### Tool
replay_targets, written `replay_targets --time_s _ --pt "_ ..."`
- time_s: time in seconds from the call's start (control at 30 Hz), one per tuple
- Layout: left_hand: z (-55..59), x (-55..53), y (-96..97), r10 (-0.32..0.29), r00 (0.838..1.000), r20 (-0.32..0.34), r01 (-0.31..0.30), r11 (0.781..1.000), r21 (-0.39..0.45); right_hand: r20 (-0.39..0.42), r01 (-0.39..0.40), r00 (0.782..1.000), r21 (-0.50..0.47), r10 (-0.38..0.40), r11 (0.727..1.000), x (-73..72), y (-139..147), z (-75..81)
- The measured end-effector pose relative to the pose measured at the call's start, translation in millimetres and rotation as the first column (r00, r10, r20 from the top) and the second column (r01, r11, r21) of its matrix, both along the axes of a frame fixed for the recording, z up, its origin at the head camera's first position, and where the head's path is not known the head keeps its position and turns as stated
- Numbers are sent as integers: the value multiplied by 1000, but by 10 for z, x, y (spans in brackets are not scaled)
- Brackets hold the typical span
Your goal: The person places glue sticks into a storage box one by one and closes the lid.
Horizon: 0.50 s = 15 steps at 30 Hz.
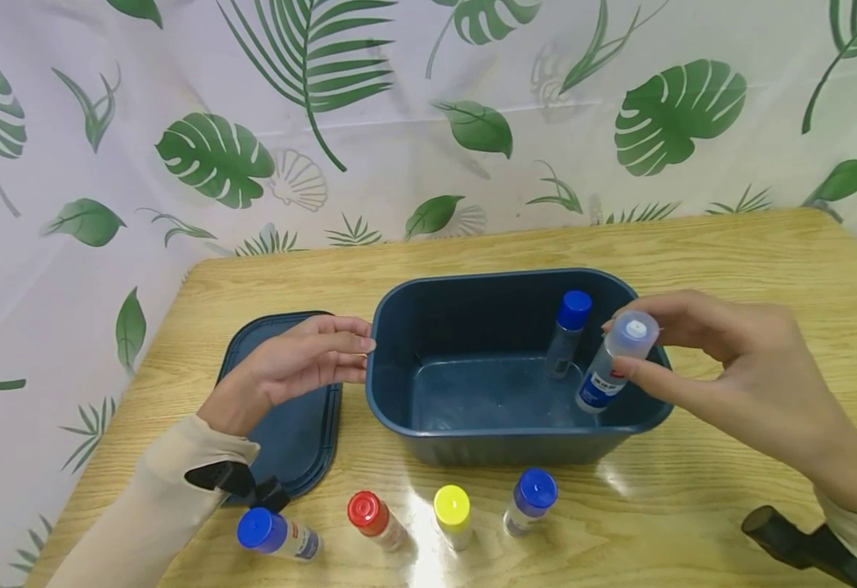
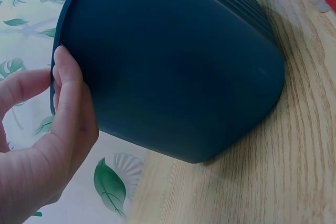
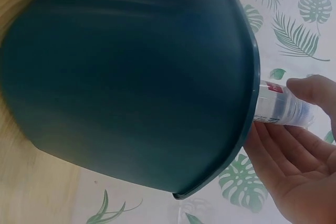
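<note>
A dark blue plastic bin (image 1: 502, 447) stands on the table. My left hand (image 1: 318, 355) is at its left end; in the left wrist view the thumb and fingers pinch the rim (image 2: 59, 30). My right hand (image 1: 737, 367) grips a clear-capped glue bottle (image 1: 604, 377) between thumb and fingers, over the bin's right end. The bottle tilts, its lower end inside the rim. The right wrist view shows the bottle (image 3: 273, 103) partly hidden behind the bin wall. A blue-capped bottle (image 1: 569, 327) stands inside the bin near it.
The bin's dark blue lid (image 1: 281, 441) lies at the left, under the left forearm. Along the front are a blue-capped bottle (image 1: 277, 535) lying tilted, a red-capped bottle (image 1: 375, 518), a yellow-capped bottle (image 1: 453, 514) and another blue-capped bottle (image 1: 531, 498). A leaf-print cloth (image 1: 399, 122) hangs behind.
</note>
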<state>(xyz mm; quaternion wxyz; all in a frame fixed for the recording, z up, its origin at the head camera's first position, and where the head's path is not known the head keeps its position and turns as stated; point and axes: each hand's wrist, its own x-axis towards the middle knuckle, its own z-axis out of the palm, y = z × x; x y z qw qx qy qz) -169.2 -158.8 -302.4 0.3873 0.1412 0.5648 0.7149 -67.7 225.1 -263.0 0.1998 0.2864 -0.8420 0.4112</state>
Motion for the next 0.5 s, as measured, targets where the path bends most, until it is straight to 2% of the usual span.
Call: replay_targets --time_s 0.5 --pt "14 9 8 5 1000 4 -5 1000 -10 -4 -28 1000 8 28 1000 -44 10 -82"
